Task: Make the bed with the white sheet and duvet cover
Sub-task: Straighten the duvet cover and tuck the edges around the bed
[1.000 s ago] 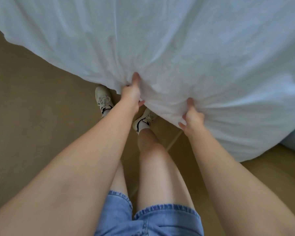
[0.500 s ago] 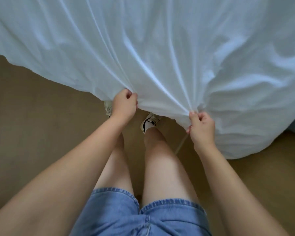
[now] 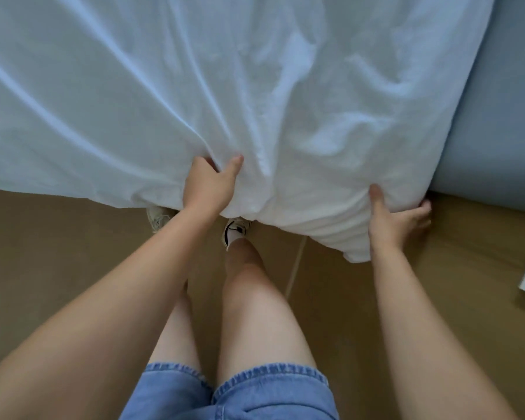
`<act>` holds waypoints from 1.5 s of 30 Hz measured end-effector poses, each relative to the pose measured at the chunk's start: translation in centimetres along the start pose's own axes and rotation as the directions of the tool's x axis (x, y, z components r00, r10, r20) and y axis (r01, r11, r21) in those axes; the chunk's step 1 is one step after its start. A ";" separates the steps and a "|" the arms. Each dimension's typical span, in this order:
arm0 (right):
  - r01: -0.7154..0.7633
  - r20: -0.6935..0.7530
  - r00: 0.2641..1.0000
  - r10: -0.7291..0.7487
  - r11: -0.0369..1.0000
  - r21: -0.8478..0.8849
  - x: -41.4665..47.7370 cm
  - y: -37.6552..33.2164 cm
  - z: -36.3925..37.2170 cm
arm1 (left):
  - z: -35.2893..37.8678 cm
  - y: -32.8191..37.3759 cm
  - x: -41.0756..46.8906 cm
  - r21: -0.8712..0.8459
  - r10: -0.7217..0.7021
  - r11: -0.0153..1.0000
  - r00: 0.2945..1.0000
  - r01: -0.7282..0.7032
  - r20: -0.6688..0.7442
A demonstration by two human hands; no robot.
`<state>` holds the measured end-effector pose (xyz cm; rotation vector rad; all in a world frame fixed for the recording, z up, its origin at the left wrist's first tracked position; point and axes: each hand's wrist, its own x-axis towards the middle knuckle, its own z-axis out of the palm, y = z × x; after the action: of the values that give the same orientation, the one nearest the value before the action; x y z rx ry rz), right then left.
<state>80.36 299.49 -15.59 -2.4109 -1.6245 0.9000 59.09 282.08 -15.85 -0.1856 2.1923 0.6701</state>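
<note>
Left hand (image 3: 208, 186) clutches white sheet (image 3: 255, 86); right hand (image 3: 397, 222) grasps bunched corner

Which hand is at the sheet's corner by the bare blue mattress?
The right hand, wrapped round the sheet's bunched corner beside the mattress; the left hand grips the edge mid-sheet.

You wear blue denim shorts (image 3: 270, 392) with stitched hems, pale sneakers (image 3: 157, 216), the right sneaker (image 3: 237, 228) black-marked, and a white sock (image 3: 232, 237); your arms are bare.
</note>
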 end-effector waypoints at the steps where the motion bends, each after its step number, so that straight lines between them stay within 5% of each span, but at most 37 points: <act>1: -0.038 0.030 0.999 0.038 0.999 -0.003 0.5 0.3 0.1 | 0.1 0.2 0.6 0.019 0.014 1.000 1.000 -0.013 -0.018; 5: -0.072 0.120 0.992 0.050 0.980 0.187 2.3 0.0 0.4 | -2.4 -0.9 3.2 0.221 0.120 0.970 0.989 -0.098 -0.092; 8: 0.049 0.002 0.999 -0.051 0.971 0.234 2.9 -0.3 0.1 | -4.5 -2.8 3.6 0.283 0.094 0.958 0.981 -0.043 -0.168; 13: -0.117 -0.051 0.990 0.128 0.977 0.181 3.7 0.7 0.3 | -2.4 -2.0 2.9 -0.040 -0.025 0.999 0.996 0.021 -0.085; 19: -0.061 -0.119 0.991 0.056 0.997 -0.046 1.5 -0.5 1.9 | -4.8 -5.7 3.9 -0.243 -0.368 0.916 0.910 0.319 -0.193; 23: -0.036 -0.163 0.987 0.010 0.988 -0.153 -2.0 -1.9 3.3 | -6.0 -6.2 4.8 -0.302 -0.473 0.859 0.865 0.412 -0.165; 28: 0.269 0.095 0.962 -0.256 0.947 -0.174 -9.3 -4.3 6.8 | -7.1 -5.0 5.8 -0.541 -0.496 0.741 0.867 0.398 -0.041; 34: 0.662 0.530 0.679 -0.508 0.736 -0.143 -20.9 -8.2 13.2 | -10.9 -8.5 6.0 -0.363 -0.288 0.893 0.957 0.265 -0.010; 39: 0.753 0.661 0.569 -0.490 0.634 -0.177 -27.7 -11.6 17.8 | -17.1 -13.8 7.3 -0.556 -0.486 0.719 0.874 0.417 0.028; 45: 0.760 0.676 0.574 -0.463 0.608 -0.228 -35.7 -16.8 23.4 | -28.9 -15.2 14.0 -0.437 -0.259 0.865 0.965 0.248 0.037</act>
<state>45.36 269.90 -13.36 -1.4829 -3.0165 1.1825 35.81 255.33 -17.31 -0.7077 1.9590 1.0049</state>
